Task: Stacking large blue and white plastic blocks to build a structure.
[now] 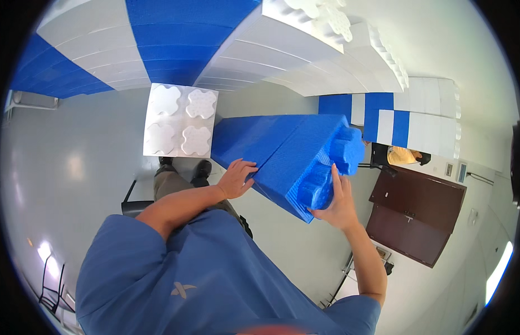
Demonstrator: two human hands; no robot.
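A tall column of blue foam blocks [260, 142] stands before me, a seam crossing its side and raised lobed studs on its end. My right hand [339, 203] grips the stud end, its fingers around the nearer blue stud [316, 188] and its thumb at the block's edge. Against the column's side, close to the seam, rests my left hand [237, 178], fingers slightly spread and touching the foam. Left of the column is a white foam block [180, 121] with several cross-shaped studs on top, just beyond my shoes.
A high wall of stacked blue and white blocks [176, 42] rises ahead, with another white section [268, 54] to its right. Lower stacks [385, 104] stand farther right, near a person in yellow [402, 155]. Brown double doors [415, 213] are at right. A dark chair [136, 207] stands behind my left side.
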